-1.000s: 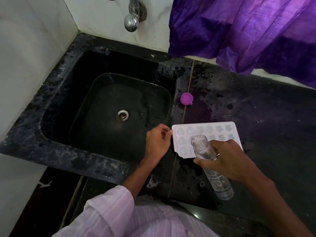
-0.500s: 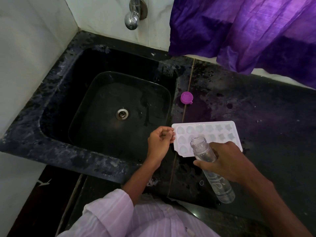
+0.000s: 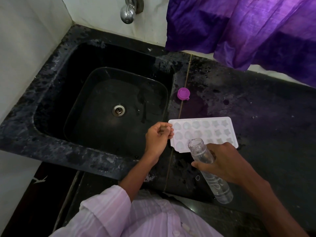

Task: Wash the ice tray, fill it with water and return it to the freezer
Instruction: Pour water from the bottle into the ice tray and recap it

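A white ice tray with shaped cells lies flat on the black counter, just right of the sink. My left hand pinches the tray's left edge between thumb and fingers. My right hand grips a clear plastic bottle around its upper half. The bottle is tilted, its open mouth hanging over the tray's near row and its base pointing back toward me. Some water shows inside the bottle. My right hand hides the tray's near right corner.
A black stone sink with a metal drain fills the left. A chrome tap sticks out of the wall above it. The purple bottle cap lies on the counter behind the tray. A purple curtain hangs at back right.
The bottle's mouth has shifted slightly left and further over the tray's near row. My left hand stays on the tray's left edge.
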The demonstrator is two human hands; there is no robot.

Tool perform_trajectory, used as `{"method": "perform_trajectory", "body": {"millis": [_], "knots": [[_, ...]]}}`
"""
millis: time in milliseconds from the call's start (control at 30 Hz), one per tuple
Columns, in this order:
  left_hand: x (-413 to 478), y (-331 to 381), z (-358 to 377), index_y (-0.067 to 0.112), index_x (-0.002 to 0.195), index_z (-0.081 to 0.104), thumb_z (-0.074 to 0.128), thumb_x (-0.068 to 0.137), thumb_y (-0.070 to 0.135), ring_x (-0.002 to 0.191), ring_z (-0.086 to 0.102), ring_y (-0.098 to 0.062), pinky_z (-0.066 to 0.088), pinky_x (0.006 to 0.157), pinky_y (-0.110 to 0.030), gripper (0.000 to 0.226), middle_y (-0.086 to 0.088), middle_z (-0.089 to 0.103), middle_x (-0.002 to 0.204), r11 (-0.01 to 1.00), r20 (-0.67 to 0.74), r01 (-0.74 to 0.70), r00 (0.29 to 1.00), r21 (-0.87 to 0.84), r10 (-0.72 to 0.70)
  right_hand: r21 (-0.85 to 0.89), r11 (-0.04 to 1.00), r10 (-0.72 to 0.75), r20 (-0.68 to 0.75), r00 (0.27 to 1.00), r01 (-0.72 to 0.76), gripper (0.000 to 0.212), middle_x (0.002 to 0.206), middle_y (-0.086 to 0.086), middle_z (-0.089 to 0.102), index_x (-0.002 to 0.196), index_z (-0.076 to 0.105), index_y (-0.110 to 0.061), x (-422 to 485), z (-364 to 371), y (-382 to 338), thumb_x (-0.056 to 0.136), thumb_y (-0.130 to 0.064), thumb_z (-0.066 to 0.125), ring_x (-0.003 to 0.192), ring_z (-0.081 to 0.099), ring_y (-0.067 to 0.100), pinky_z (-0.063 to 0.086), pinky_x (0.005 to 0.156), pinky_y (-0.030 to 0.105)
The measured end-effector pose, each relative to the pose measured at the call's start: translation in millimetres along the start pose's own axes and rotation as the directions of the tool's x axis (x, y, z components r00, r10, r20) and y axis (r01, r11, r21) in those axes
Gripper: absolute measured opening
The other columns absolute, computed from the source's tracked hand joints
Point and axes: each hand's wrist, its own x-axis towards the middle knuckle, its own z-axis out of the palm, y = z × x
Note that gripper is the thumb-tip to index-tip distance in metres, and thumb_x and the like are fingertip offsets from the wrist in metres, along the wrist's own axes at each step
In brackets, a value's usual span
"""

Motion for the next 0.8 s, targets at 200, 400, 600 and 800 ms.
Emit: {"method": "perform_trajectory", "body": {"millis": [200,400,600,800], "knots": [[-0.6,-2.1,1.3,0.002,0.100,0.070,0.058,0.099,0.003,0.076,0.071,-0.012,0.058,0.074,-0.021,0.012,-0.009,0.073,0.085,1.000,-0.004,-0.008,1.000,0.000,0.008,-0.003,0.999,0.040,0.009,0.999,-0.040,0.077,0.073,-0.004,0.064,0.089,0.065,-0.021,-2.8,0.4,5.7,0.058,-0.090,0.049,0.065,0.062,0.010,0.057,0.062,0.033],[-2.4,-2.8,2.4,0.003,0.100,0.070,0.058,0.099,0.004,0.076,0.071,-0.011,0.057,0.074,-0.020,0.013,-0.008,0.073,0.085,1.000,-0.004,-0.013,1.000,0.015,0.013,0.051,0.996,0.079,0.012,0.997,-0.080,0.074,0.075,-0.004,0.064,0.088,0.065,-0.023,-4.5,-2.0,9.1,0.056,-0.089,0.054,0.064,0.063,0.010,0.058,0.061,0.034],[-3.1,-2.2,2.8,0.003,0.101,0.071,0.058,0.099,0.003,0.076,0.071,-0.011,0.058,0.075,-0.022,0.013,-0.007,0.074,0.085,1.000,-0.013,-0.008,1.000,0.022,0.009,0.031,0.996,0.078,0.006,0.997,-0.078,0.048,0.066,-0.003,0.062,0.075,0.059,-0.023,-5.6,-10.9,2.7,0.068,-0.069,0.072,0.059,0.058,0.009,0.051,0.056,0.028],[-3.7,-1.3,3.7,0.001,0.101,0.070,0.057,0.099,0.002,0.074,0.070,-0.009,0.058,0.075,-0.022,0.013,-0.007,0.073,0.084,1.000,-0.018,-0.006,1.000,0.014,0.006,0.017,0.997,0.076,0.007,0.997,-0.076,0.044,0.067,-0.005,0.061,0.071,0.055,-0.026,-1.2,-16.6,1.4,0.071,-0.067,0.072,0.062,0.057,0.008,0.047,0.056,0.026]]}}
